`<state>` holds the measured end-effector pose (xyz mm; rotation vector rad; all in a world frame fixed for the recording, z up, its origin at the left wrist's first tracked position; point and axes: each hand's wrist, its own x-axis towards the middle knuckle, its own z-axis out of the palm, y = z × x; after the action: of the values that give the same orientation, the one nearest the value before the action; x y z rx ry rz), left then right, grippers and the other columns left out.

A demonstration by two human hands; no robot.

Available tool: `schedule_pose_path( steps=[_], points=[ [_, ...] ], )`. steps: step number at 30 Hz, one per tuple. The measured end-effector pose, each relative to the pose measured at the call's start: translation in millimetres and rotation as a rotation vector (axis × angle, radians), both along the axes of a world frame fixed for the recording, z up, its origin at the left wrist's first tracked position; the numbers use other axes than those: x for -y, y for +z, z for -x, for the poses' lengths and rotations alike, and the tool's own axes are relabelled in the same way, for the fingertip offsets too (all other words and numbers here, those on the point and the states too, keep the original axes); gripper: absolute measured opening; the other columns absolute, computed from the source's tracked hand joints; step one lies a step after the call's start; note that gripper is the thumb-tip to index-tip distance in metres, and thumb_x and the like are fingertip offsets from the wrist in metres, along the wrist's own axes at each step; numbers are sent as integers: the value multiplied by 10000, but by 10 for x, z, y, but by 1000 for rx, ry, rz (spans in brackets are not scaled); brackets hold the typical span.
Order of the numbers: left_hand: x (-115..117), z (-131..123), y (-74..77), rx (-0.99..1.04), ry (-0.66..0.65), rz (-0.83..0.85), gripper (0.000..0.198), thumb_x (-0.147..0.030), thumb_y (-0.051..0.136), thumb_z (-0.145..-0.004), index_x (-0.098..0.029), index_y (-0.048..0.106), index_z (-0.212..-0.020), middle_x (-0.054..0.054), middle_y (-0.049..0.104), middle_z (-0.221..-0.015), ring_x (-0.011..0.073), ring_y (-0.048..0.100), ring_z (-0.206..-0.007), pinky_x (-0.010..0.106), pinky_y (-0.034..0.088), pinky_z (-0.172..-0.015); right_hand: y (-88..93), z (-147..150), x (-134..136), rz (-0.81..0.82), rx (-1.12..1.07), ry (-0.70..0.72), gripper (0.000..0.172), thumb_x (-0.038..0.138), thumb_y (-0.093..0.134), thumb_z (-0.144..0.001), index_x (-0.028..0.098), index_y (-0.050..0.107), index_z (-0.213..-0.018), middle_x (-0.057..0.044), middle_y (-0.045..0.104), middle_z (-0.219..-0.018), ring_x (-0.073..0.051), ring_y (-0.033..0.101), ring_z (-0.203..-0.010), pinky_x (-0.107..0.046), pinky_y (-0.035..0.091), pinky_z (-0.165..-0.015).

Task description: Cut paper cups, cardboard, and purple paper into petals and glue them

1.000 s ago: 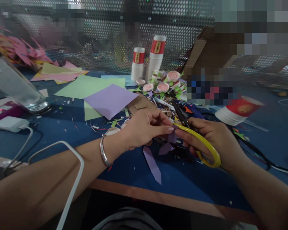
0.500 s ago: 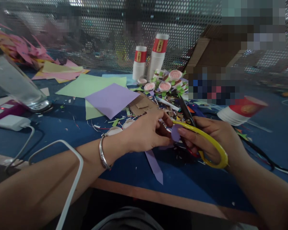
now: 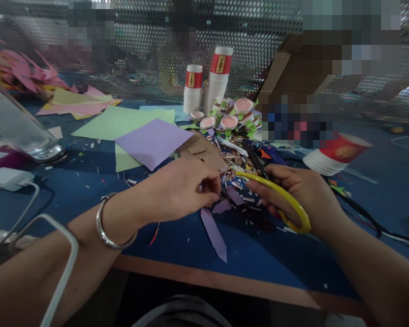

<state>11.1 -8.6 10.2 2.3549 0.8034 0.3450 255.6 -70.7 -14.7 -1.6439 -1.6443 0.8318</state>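
My right hand (image 3: 293,190) grips a pair of scissors (image 3: 296,206) with a yellow handle, its dark blades pointing away over the scraps. My left hand (image 3: 180,188), with a silver bangle at the wrist, hovers left of the scissors. Its fingers are curled in towards the thumb; whatever they hold, if anything, is hidden. Just below its fingertips lies a pointed purple paper strip (image 3: 214,234) on the blue table. Smaller purple paper pieces (image 3: 236,195) rest between the two hands. A purple sheet (image 3: 153,143) overlaps a green sheet (image 3: 102,122) beyond my left hand.
Two stacks of paper cups (image 3: 220,68) stand at the back, beside a pile of small round pieces (image 3: 229,122) with green paper. A red-and-white cup stack (image 3: 337,154) tilts at right. At left are a glass (image 3: 37,136) and a white charger (image 3: 10,178) with its cable.
My left hand has moved left, away from the scissors. The purple piece that was between my hands is no longer there; purple pieces now show on the table. The scissors have shifted slightly left.
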Motion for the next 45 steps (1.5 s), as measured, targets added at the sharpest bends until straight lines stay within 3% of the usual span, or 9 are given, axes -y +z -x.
schedule_pose_path(
  steps=[5, 11, 19, 23, 26, 34, 38, 42, 45],
  points=[
    [119, 52, 21, -259, -107, -153, 234, -411, 758, -826, -219, 709, -951, 19, 721, -950, 215, 649, -823, 311, 386, -659, -12, -53, 16, -51, 104, 15, 345, 526, 752, -831, 213, 616, -781, 45, 578, -558, -124, 550, -425, -228, 405, -424],
    [183, 44, 20, -347, -152, -174, 213, -328, 750, -830, -206, 638, -964, 44, 658, -1013, 223, 624, -853, 318, 397, -684, -47, -48, 6, -190, 211, 47, 400, 577, 733, -835, 210, 604, -742, 36, 541, -565, -132, 510, -481, -239, 364, -452],
    [83, 58, 59, -167, -146, 38, 128, -140, 620, -858, -227, 648, -948, -32, 700, -866, 143, 622, -741, 272, 381, -642, 7, -7, 15, -281, 224, 93, 501, 660, 684, -839, 225, 533, -644, 26, 496, -574, -145, 479, -548, -245, 352, -477],
    [36, 78, 43, -157, -213, -11, 228, -280, 761, -837, -219, 694, -1046, 29, 684, -1063, 209, 630, -966, 297, 420, -810, 20, -33, 51, -244, 283, 93, 424, 603, 687, -871, 224, 583, -714, 28, 506, -583, -144, 483, -548, -253, 366, -496],
    [54, 66, 32, -213, -269, -58, 239, -285, 798, -812, -209, 703, -1017, 55, 645, -1063, 249, 592, -1033, 323, 402, -856, 39, -39, 69, -215, 346, 114, 366, 554, 670, -903, 219, 614, -769, 8, 576, -649, -149, 514, -582, -259, 394, -531],
    [84, 58, 76, -206, -291, 6, 88, -138, 705, -829, -203, 653, -803, 13, 665, -833, 195, 587, -880, 296, 369, -700, 67, -19, 67, -296, 419, 152, 314, 473, 662, -924, 212, 611, -758, 23, 575, -663, -118, 472, -567, -246, 347, -524],
    [5, 25, 45, 49, -123, 162, 53, -208, 682, -875, -195, 648, -837, -10, 665, -770, 130, 571, -673, 273, 381, -614, 78, -4, 80, -285, 368, 131, 343, 497, 657, -920, 210, 607, -738, 25, 549, -639, -110, 438, -534, -251, 324, -493],
    [-57, -64, -35, 508, 151, 457, 181, -263, 773, -833, -178, 614, -817, -15, 630, -769, 114, 594, -699, 252, 466, -648, 75, -17, 105, -242, 226, 87, 388, 561, 706, -873, 217, 611, -724, 31, 523, -590, -117, 447, -503, -254, 338, -470],
    [-59, -118, -75, 668, 262, 654, 229, -262, 798, -805, -175, 587, -783, -13, 640, -771, 112, 618, -716, 229, 478, -622, 67, -53, 121, -204, 147, 61, 397, 589, 746, -826, 241, 587, -721, 30, 516, -551, -139, 483, -484, -261, 350, -445]
  ],
)
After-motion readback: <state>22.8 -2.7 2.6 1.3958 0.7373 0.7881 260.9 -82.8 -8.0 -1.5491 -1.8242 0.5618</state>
